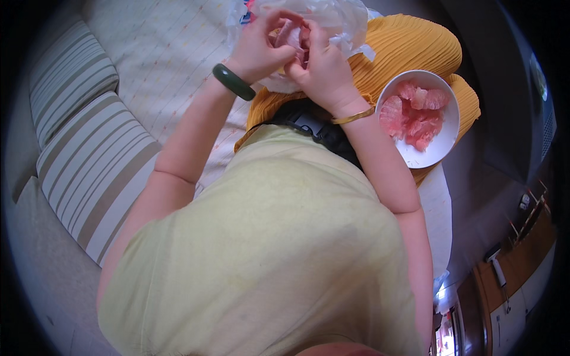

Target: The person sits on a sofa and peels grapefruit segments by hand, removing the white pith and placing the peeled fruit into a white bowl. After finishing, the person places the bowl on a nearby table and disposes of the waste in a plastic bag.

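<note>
Both hands meet over a thin white plastic bag (pixel 352 22). My left hand (pixel 262 46), with a dark green bangle above it at the wrist, grips one side of a pomelo segment (pixel 291 38). On the other side my right hand (pixel 325 66) pinches the same segment, fingertips close to the left thumb. Pale membrane and pink flesh show between the fingers; the rest is hidden behind them. To the right, a white bowl (pixel 414 159) sits against mustard pleated fabric over my legs. Peeled pink pomelo flesh (pixel 416 111) lies inside it.
A patterned cream cover (pixel 151 58) spreads to the left, beside striped cushions (pixel 98 164). Mustard pleated fabric (pixel 401 40) lies under the bag and bowl. Dark floor (pixel 472 187) and a wooden-edged piece of furniture (pixel 512 267) are at the right.
</note>
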`<state>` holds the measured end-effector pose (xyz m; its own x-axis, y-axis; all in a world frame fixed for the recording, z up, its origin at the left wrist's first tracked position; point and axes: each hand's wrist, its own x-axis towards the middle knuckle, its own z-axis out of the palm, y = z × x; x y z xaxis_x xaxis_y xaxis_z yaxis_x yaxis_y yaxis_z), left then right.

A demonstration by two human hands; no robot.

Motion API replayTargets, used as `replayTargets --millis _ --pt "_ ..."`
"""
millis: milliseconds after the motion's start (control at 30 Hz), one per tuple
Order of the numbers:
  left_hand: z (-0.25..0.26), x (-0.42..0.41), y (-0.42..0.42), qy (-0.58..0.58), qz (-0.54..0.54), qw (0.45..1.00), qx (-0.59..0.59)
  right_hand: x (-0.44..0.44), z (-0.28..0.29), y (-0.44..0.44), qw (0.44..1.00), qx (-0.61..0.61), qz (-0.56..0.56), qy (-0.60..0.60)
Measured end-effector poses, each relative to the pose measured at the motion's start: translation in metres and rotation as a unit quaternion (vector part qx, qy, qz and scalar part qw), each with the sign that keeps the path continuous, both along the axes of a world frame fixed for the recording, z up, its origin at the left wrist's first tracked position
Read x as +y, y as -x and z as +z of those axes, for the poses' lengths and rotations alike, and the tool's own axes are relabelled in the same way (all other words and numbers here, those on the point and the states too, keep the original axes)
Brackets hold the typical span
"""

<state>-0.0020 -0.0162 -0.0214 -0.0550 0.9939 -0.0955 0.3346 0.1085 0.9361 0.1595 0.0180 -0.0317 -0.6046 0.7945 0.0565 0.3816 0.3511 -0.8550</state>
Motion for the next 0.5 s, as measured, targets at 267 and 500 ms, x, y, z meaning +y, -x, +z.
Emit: replayTargets --millis 267,500 --pt "0.024 0.002 0.023 0.076 -0.076 0.984 -0.143 0.021 -0.014 -0.006 0.965 0.2 0.054 0.163" --pt "0.019 -0.002 0.021 0.068 -0.066 0.988 -0.119 0.01 0.0 -0.006 0.927 0.256 0.051 0.27"
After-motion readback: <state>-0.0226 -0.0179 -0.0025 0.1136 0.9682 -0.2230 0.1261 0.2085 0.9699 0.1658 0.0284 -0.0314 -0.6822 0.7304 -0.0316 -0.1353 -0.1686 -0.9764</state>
